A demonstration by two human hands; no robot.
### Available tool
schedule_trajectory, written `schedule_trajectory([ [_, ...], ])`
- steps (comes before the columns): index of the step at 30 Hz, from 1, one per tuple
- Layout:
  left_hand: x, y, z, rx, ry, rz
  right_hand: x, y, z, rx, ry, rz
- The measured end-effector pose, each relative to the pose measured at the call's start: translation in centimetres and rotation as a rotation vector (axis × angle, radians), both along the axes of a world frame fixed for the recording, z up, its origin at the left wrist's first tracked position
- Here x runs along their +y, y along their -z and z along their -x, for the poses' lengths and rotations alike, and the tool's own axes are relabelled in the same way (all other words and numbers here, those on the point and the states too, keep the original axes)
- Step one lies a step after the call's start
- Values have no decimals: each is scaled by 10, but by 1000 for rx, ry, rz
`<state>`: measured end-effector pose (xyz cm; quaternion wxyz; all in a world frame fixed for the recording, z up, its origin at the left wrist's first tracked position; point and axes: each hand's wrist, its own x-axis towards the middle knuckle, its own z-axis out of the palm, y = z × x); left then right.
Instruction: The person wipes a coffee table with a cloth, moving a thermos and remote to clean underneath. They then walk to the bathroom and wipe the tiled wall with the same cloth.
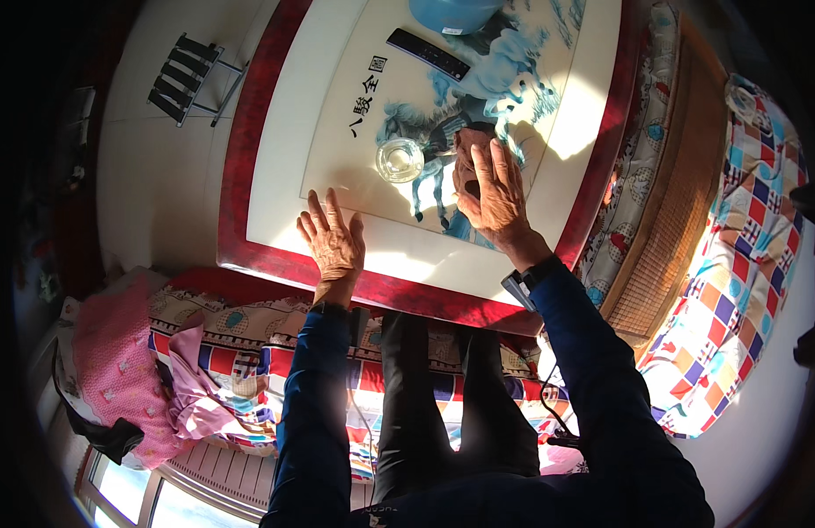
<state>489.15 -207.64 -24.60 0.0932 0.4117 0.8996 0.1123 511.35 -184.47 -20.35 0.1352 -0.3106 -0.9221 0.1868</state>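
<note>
My right hand point(500, 198) lies over a reddish-brown item point(472, 144) that looks like a crumpled cloth, its fingers stretched along the right side and the thumb at the lower edge. Whether it grips the cloth or only presses on it is not clear. My left hand point(331, 244) rests palm down near the front edge of the table point(275, 198), fingers apart, with nothing in it. Between the hands, a little farther off, stands a clear glass cup point(399, 160). The tabletop carries a picture of horses with written characters beside it.
A black remote control point(428, 54) lies at the back, near a blue basin point(455, 14). A folding stool point(186, 76) stands on the floor at left. Patterned sofa covers point(249, 376) run along the front, and another patterned cover point(731, 284) lies at right beside a wooden-framed woven panel point(678, 191).
</note>
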Motion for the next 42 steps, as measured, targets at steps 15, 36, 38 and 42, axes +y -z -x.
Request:
schedule_trajectory([
  [15, 18, 29, -2, 121, -15, -71, 70, 63, 127, -13, -264, -295],
  [36, 15, 34, 1, 217, 57, -119, 140, 71, 1, 4, 158, -365],
  [38, 17, 32, 1, 258, 71, -122, 87, 69, -18, 19, 100, -354],
  [42, 21, 29, 0, 292, 74, -107, -80, 35, -114, -94, -139, 19],
])
